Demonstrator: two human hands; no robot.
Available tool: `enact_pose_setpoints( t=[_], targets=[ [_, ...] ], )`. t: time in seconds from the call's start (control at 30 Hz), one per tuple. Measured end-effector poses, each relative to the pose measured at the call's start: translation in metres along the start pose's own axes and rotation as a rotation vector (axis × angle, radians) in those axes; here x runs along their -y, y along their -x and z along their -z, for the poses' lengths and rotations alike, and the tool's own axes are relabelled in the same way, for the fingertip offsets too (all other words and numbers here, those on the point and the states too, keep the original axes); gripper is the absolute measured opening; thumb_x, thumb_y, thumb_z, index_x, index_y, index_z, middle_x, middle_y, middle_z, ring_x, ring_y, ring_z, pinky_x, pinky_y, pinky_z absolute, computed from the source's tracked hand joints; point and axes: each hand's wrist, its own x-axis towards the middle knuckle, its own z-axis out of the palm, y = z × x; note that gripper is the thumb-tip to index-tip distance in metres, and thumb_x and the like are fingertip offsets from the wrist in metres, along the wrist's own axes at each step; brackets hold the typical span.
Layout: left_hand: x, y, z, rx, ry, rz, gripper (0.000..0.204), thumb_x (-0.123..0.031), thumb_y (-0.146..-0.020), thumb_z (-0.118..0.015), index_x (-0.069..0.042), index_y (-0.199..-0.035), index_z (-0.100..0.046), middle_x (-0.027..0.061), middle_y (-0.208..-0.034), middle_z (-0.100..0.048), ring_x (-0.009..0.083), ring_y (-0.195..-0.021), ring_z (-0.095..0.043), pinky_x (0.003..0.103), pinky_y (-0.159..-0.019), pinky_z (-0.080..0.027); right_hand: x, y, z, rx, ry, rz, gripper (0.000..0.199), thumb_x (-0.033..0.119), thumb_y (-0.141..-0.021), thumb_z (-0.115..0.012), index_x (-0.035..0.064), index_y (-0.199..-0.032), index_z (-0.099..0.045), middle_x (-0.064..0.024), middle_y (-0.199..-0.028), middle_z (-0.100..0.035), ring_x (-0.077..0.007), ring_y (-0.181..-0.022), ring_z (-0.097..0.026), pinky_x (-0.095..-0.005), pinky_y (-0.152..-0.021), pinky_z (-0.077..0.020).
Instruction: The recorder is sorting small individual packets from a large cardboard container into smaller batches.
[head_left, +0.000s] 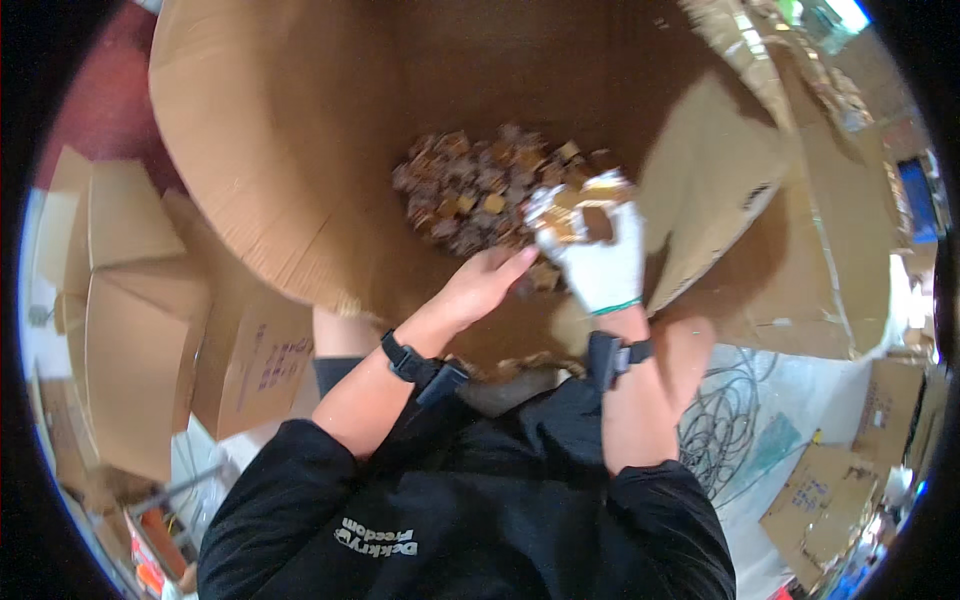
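A heap of small brown and clear-looking pieces [460, 190], some of them yellowish blocks, lies at the bottom of a large cardboard box [270, 150]. My bare left hand [482, 285] reaches over the near edge of the heap, its thumb stretched toward my right hand and nothing visible in its grasp. My right hand [605, 255], in a white glove with a green cuff edge, is closed around something shiny, gold-brown and silver [580, 212]. Blur hides the exact shape of that thing. The two hands are close together but apart.
Torn cardboard flaps [800, 230] rise on the right of the box. Opened cartons [140, 310] stand on the left. Coiled dark cable [722, 425] lies on the pale floor at right, with a flattened carton [820, 505] beyond it. My knees flank the box's near edge.
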Motion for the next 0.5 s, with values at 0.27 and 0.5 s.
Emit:
enact_pose_setpoints(
  t=[0.27,0.5],
  targets=[
    [0.059,-0.038,0.002,0.034,0.717,0.118,0.051,-0.045,-0.103,-0.041,-0.001,-0.128,-0.052,0.012,-0.121,-0.062,0.0258,-0.113,-0.058,0.043,-0.096,-0.048,-0.048,-0.004,-0.001,0.173,-0.536,-0.465,0.043,0.037,-0.102,-0.048,0.0096,-0.135,-0.049,-0.0113,-0.131,-0.056,-0.0286,-0.119,-0.056,-0.0497,-0.094,-0.0518],
    [0.06,-0.051,0.007,-0.096,0.99,-0.119,0.033,-0.031,-0.098,-0.055,-0.008,-0.122,-0.055,0.0035,-0.108,-0.062,0.0148,-0.091,-0.06,0.032,-0.082,-0.051,-0.034,-0.01,0.018,0.296,0.065,-0.35,0.036,0.019,-0.097,-0.055,-0.0019,-0.127,-0.055,-0.0078,-0.116,-0.065,-0.0168,-0.103,-0.063,-0.0308,-0.085,-0.0515]
  ],
)
